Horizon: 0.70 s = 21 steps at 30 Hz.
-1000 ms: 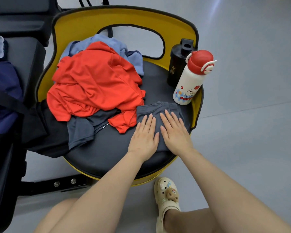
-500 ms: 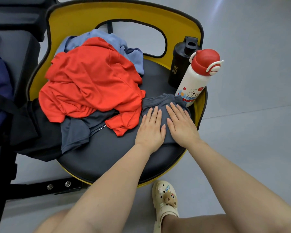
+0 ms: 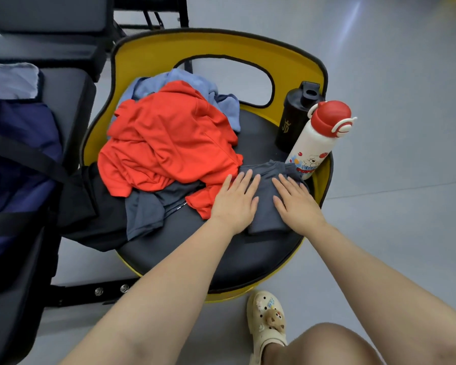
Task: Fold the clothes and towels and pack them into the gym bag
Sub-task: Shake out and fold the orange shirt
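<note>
Left hand [image 3: 234,201] and right hand [image 3: 296,202] lie flat, fingers straight, pressing a folded grey garment [image 3: 267,204] on the chair seat [image 3: 221,256]. Beyond it, seat's far left: red shirt [image 3: 166,146] heaped over blue cloth [image 3: 179,80]. Far right: white bottle [image 3: 317,138], black bottle [image 3: 295,114].

The scene is evenly and brightly lit from overhead, and only soft shadows are cast. A pale streak of glare is seen on the grey floor [image 3: 352,25] toward 1 o'clock. Straight lines are bowed near the edges by the wide-angle lens. Slight softness is noticed throughout.
</note>
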Motion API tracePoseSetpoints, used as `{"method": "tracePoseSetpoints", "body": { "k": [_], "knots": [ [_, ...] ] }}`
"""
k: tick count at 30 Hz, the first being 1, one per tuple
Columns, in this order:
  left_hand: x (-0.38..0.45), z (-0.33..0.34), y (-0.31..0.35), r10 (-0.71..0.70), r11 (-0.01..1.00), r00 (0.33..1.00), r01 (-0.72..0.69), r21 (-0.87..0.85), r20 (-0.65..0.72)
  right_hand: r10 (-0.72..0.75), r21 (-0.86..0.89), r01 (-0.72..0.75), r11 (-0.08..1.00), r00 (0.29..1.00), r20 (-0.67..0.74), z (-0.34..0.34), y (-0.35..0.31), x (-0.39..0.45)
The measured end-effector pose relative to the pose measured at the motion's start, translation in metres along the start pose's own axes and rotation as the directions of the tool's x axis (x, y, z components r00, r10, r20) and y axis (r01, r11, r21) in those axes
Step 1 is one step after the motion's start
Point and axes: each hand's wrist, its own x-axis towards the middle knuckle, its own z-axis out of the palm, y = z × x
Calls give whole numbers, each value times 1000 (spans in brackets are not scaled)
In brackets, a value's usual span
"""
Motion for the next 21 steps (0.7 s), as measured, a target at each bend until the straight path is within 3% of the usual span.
{"method": "tracePoseSetpoints", "body": {
  "k": [4, 7, 13, 18, 21],
  "knots": [
    [-18, -29, -56, -86, 995, 993, 90, 51, -75, 15, 19, -14, 1000, 1000, -16, -20, -19, -1],
    [-36, -50, -95, -153, 986, 982, 159, 45, -112, -51, 26, 53, 998, 995, -81, -34, -45, 4],
    [-55, -86, -166, -350, 937, 920, 342, -75, -174, -159, 76, 176, 981, 969, -188, -63, -109, 37],
    [-54, -98, -213, -560, 777, 829, 523, -349, -5, -235, 151, 276, 949, 942, -241, -85, -166, 74],
    [-39, -110, -235, -572, 734, 820, 520, -437, 14, -302, 156, 350, 924, 916, -266, -99, -199, 100]
  ]
}}
